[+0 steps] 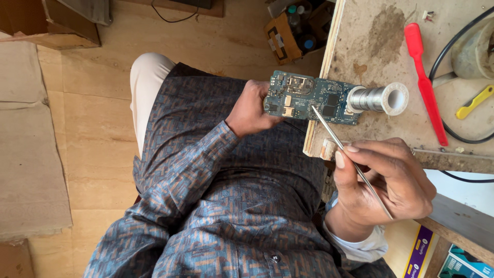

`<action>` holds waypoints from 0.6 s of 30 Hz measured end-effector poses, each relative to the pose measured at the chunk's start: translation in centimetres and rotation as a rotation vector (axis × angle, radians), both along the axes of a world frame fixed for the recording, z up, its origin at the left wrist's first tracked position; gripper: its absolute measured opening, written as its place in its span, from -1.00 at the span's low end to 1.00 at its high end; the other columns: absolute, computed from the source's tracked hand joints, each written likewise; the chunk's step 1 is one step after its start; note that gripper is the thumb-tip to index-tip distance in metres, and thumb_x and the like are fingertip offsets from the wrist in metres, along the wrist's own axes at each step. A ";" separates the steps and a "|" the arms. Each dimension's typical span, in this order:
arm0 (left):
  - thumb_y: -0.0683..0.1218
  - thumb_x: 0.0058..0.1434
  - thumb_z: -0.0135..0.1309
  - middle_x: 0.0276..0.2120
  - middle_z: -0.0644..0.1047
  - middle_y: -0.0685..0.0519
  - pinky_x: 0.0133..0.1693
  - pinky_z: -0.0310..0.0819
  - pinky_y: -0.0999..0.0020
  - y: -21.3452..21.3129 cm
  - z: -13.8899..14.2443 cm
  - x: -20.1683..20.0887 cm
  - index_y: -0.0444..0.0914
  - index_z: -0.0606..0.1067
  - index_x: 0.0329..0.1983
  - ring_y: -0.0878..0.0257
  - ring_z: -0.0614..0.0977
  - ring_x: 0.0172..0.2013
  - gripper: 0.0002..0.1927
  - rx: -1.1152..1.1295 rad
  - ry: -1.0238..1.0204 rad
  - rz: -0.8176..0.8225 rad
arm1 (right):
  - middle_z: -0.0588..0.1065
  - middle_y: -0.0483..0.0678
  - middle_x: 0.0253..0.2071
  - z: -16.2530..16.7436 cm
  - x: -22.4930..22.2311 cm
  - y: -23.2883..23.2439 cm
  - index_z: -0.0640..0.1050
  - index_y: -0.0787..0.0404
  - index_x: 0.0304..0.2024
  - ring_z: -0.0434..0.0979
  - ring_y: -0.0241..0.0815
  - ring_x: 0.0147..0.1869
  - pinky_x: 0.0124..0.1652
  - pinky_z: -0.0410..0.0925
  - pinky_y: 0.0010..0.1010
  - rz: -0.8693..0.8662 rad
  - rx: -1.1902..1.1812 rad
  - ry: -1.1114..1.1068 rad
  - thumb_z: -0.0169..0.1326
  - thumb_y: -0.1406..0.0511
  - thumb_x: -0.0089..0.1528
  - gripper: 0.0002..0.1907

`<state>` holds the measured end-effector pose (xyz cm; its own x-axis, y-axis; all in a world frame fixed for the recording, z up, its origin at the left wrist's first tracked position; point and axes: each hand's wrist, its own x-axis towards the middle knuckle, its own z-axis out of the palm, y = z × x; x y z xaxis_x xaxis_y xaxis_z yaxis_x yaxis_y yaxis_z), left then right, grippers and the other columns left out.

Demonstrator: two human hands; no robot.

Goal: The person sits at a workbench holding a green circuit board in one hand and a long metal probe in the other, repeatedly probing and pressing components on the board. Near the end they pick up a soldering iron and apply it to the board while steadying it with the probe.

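My left hand [250,109] grips the near end of a blue-green circuit board [329,100] and holds it flat at the edge of a worn workbench [370,36]. My right hand [388,183] pinches a thin metal probe [329,131], whose tip touches the board near its middle. A spool of solder wire [378,99] lies on its side against the board's far end.
On the bench lie a red plastic pry tool [424,82], a yellow-handled tool [473,102] and a black cable [453,44]. A cardboard box with small bottles [293,28] stands on the floor. My patterned shirt and lap fill the lower middle.
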<state>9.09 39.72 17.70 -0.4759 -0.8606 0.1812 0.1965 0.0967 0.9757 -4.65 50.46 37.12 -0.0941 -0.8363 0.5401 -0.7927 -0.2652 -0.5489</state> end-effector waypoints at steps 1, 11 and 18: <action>-0.16 0.03 0.29 -0.39 0.64 -0.08 -0.25 0.59 0.35 0.0 0.0 0.0 -0.37 0.58 -0.30 0.27 0.68 -0.39 -0.77 -0.012 -0.012 0.004 | 0.60 0.05 -0.32 0.0 0.0 0.0 0.64 0.30 -0.17 0.56 -0.27 -0.37 -0.53 0.19 -0.64 -0.007 -0.003 0.001 0.39 0.21 0.33 -0.73; -0.14 0.04 0.31 -0.36 0.64 -0.12 -0.22 0.59 0.32 -0.2 0.2 0.1 -0.37 0.58 -0.28 0.18 0.70 -0.36 -0.76 -0.047 -0.025 0.014 | 0.60 0.05 -0.31 0.1 -0.3 0.0 0.64 0.30 -0.17 0.54 -0.28 -0.38 -0.54 0.19 -0.64 0.000 0.012 0.003 0.41 0.26 0.32 -0.75; -0.15 0.00 0.29 -0.40 0.64 -0.09 -0.27 0.59 0.33 -0.3 0.4 0.2 -0.37 0.56 -0.34 0.21 0.69 -0.41 -0.78 -0.002 -0.037 -0.008 | 0.60 0.06 -0.30 0.2 -0.1 -0.2 0.64 0.29 -0.16 0.58 -0.26 -0.36 -0.54 0.20 -0.64 0.010 -0.001 0.004 0.40 0.23 0.33 -0.74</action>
